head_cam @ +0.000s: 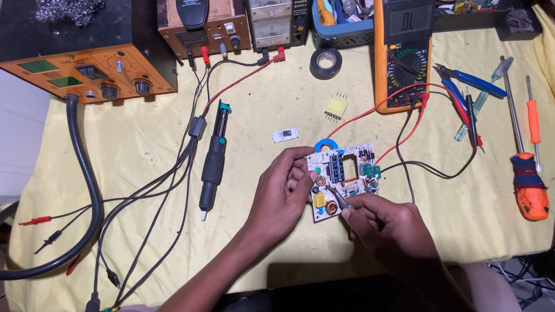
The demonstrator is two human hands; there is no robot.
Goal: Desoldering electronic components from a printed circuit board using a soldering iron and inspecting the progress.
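A small white circuit board (347, 173) lies on the yellow cloth (254, 115), packed with parts: a blue ring, black blocks, a yellow box, a copper coil. My left hand (283, 193) grips the board's left edge, thumb on its top corner. My right hand (387, 228) pinches thin metal tweezers (335, 195), whose tips rest among the parts near the coil.
An orange multimeter (403, 58) stands behind, its red and black leads (416, 124) running towards the board. A desoldering pump (213, 162), black tape roll (325, 62), yellow transformer (336, 106), small white chip (285, 134), pliers (468, 81) and screwdrivers (529, 173) lie around. Orange station (87, 69) at back left.
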